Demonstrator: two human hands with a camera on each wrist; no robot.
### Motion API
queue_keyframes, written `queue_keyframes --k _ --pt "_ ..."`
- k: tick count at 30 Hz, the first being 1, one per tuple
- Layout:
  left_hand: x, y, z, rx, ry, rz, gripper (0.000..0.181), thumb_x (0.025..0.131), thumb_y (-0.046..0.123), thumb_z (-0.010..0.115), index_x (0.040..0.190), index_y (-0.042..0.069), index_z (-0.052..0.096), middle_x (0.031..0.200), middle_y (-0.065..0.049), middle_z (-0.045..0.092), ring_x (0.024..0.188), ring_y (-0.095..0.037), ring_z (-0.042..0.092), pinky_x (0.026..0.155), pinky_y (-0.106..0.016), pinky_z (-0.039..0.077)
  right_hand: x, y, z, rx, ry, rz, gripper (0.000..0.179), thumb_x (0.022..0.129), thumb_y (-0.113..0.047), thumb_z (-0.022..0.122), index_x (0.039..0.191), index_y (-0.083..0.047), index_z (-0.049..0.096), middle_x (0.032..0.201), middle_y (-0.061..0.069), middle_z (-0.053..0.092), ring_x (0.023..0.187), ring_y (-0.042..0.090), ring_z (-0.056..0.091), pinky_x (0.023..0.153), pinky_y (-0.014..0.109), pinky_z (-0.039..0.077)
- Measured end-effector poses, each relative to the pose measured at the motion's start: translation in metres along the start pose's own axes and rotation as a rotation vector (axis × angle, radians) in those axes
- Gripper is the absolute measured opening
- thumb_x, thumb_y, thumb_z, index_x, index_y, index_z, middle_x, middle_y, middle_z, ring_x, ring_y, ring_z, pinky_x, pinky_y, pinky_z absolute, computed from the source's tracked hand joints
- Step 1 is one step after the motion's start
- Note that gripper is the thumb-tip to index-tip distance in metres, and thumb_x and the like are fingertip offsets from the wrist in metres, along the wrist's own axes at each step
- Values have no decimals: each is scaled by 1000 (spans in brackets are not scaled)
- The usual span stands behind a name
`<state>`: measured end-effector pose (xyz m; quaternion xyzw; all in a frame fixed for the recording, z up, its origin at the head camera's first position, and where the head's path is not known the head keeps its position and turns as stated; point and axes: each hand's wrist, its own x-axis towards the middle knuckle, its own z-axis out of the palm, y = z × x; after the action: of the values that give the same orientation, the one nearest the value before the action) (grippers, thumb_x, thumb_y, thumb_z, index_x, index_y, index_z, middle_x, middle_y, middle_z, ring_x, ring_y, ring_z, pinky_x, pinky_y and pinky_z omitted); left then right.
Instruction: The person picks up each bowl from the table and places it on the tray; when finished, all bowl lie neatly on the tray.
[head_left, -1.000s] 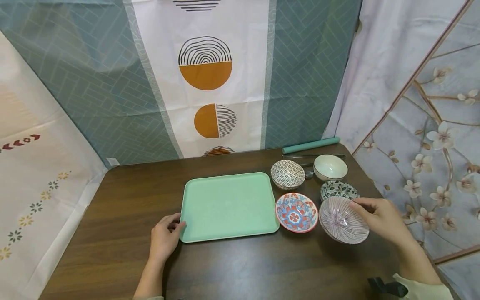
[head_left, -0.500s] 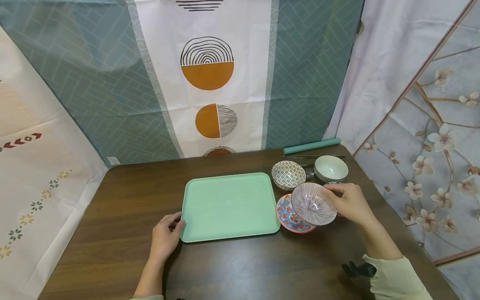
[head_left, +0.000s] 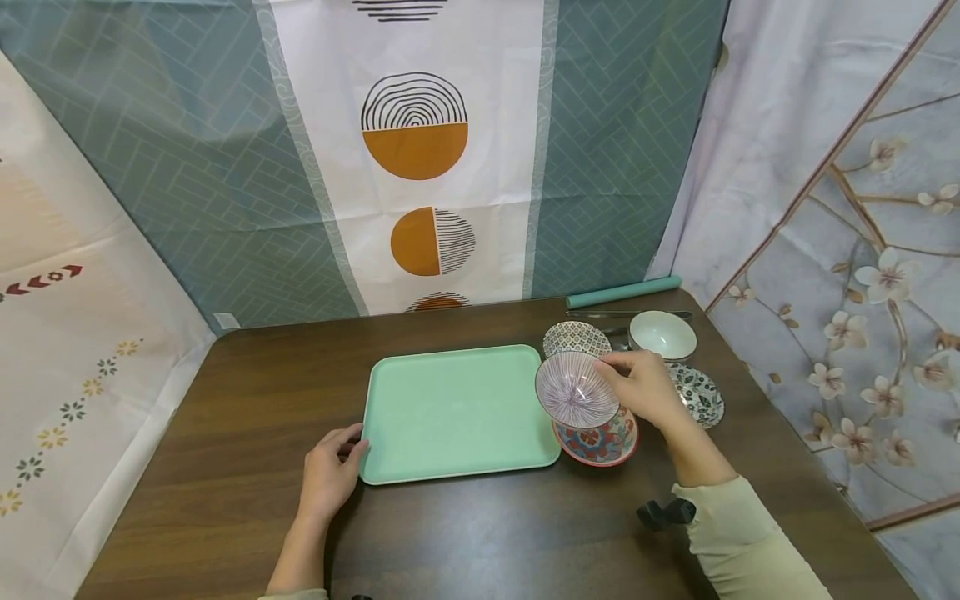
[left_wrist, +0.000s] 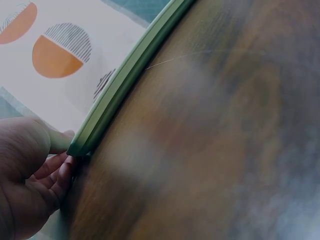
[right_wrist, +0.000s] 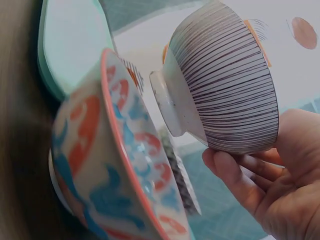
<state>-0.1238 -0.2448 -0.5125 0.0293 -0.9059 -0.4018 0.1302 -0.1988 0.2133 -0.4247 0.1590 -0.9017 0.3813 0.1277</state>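
Observation:
My right hand pinches the rim of a purple-striped bowl and holds it in the air above the red-and-blue patterned bowl. The right wrist view shows the striped bowl with its foot off any surface, thumb and fingers at its rim. My left hand is at the left end of a mint-green tray. Seen from the left wrist, thumb and fingers pinch the corner of the tray. A small brown-patterned bowl is partly hidden behind the striped one.
A pale bowl and a dark-leaf patterned dish stand at the right of the wooden table. Behind them lie thin metal utensils and a teal roll. Curtains enclose the table's back and sides.
My right hand has carried the striped bowl left, from beside the leaf-patterned dish to above the red-and-blue bowl, near the tray's right edge. My left hand stays at the tray.

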Motion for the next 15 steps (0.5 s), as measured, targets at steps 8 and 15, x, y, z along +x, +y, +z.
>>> queue_keyframes --k 8,15 --pt "1 -1 -1 -1 -5 -1 27 95 3 70 121 -5 70 107 -16 71 89 -27 68 75 -30 55 17 -13 29 21 -8 19 14 95 -8 70 98 1 79 85 11 75 68 17 62 64 34 51" --pt "0 -3 -3 -22 -39 -10 29 97 4 68 124 -5 69 109 -16 70 91 -28 68 74 -29 55 29 -25 54 77 -39 58 14 95 -5 67 97 2 79 74 8 71 58 13 51 54 27 42"
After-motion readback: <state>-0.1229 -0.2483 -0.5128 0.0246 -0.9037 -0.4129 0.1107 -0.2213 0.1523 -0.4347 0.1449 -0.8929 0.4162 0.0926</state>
